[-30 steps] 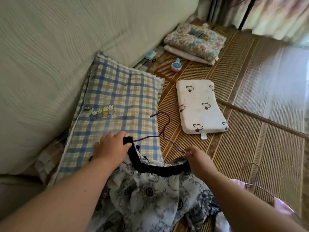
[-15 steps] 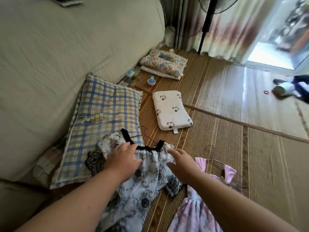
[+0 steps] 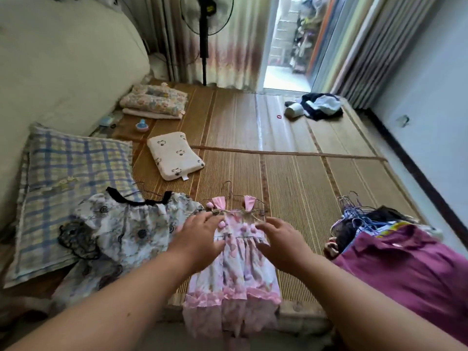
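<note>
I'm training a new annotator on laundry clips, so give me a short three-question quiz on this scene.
1. True or false: a wire hanger sits in the pink dress.
2. Which lies partly on the checked pillow? A black-and-white dress; B purple garment; C small white pillow.
3. Fill in: the left hand and right hand are both ___, fingers spread over the pink dress.
Key: 1 true; 2 A; 3 open.
</note>
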Tool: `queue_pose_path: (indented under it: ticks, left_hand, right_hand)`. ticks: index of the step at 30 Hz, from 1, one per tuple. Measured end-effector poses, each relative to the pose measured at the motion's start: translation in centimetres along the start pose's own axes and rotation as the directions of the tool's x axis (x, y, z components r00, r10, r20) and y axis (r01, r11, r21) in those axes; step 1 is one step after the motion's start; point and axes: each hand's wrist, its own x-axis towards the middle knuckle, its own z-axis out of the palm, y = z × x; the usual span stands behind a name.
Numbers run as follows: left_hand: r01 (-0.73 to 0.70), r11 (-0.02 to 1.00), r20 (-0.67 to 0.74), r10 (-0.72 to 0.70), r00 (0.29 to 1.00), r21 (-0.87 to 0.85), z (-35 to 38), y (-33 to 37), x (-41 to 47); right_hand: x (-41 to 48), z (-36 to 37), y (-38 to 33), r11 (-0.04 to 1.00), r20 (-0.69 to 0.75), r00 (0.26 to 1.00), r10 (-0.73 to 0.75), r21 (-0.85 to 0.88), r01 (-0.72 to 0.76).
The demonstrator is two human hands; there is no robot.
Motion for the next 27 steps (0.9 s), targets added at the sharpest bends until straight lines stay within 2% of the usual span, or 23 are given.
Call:
queue_pose_path:
  ticks: [4,9,16,21,27]
  left_hand:
    - [-0.173,0.985,0.023,0.173,0.985,-0.028,1.8,7.1,0.7]
    - [-0.315,0.949,0.068,0.316,0.946,-0.019,4.4,15.9,2.3]
    - [-0.417,0.908,0.101,0.414,0.905,0.02,8.6,27.4,5.7]
    - [-0.363,0.932,0.151,0.356,0.922,0.016,13.8,35.0,10.2]
    - [-0.162,0.987,0.209,0.163,0.964,-0.018,20.8,42.6,17.5]
  right_hand:
    - [-5.4,-2.6,6.2,0.989,-0.038,0.988,0.151,0.0,-0.151]
    - [-10.7,-5.2,13.8,0.936,-0.083,0.932,0.352,0.059,-0.348]
    - [-15.3,-7.0,26.2,0.857,-0.078,0.855,0.512,0.107,-0.503]
    - [-14.4,-6.2,37.8,0.845,-0.015,0.85,0.527,0.122,-0.521]
    - [-9.7,-4.3,50.9,0.88,0.143,0.876,0.46,0.056,-0.472]
